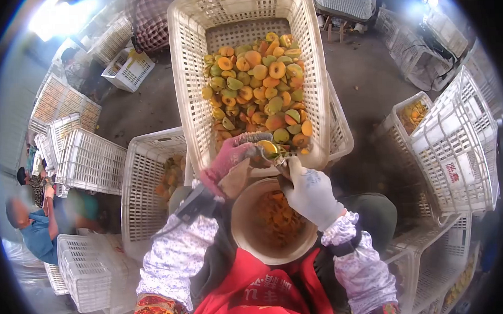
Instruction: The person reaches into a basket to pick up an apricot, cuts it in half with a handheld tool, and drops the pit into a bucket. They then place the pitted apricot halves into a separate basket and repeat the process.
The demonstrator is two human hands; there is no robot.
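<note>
My left hand [233,160], in a pink and grey glove, is closed around a yellow-green fruit [268,149] at the near edge of the large white crate [183,84]. Close on its right, my right hand [312,192], in a white glove with dark fingertips, grips a small metallic tool [284,160] against the fruit. Many orange and green fruits, some of them cut halves, fill the crate's far and middle part. Below both hands stands a round white bucket [243,226] with orange pieces [281,219] inside, between my knees.
White crates [95,162] are stacked at the left; another [136,200] holding fruit stands beside my left knee. More crates [456,161] lean at the right. A person in blue [38,236] is at the far left. A red apron [256,292] covers my lap.
</note>
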